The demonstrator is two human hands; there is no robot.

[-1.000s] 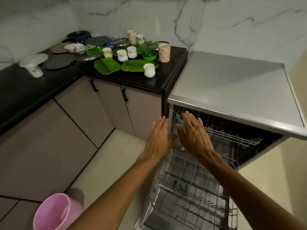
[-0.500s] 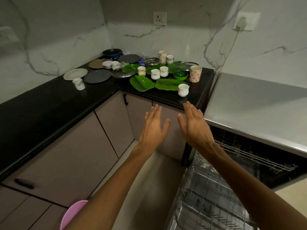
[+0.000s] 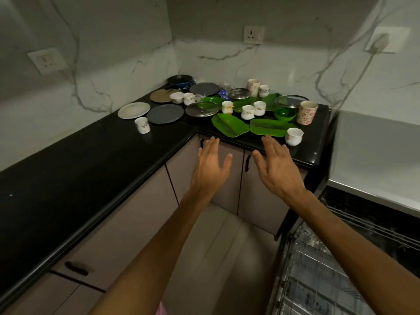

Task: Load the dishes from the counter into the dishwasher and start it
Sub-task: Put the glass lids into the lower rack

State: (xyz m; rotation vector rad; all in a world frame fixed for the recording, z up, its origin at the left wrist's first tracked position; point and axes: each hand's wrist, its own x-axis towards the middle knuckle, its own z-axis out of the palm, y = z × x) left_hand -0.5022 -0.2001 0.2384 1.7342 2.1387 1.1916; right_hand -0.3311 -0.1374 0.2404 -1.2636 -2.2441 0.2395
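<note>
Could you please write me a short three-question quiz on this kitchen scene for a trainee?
1. True or false: the left hand is gripping a cup.
2. Multiple choice: which dish lies nearest the right hand? A) the white cup at the counter's front edge B) the floral mug C) the blue pan
3. Fill in: the dishwasher's lower rack is pulled ____.

Key
1. False: both hands are open above the cupboard doors, holding nothing.
2. A.
3. Out; no dishes show in the part of it that is in view.
</note>
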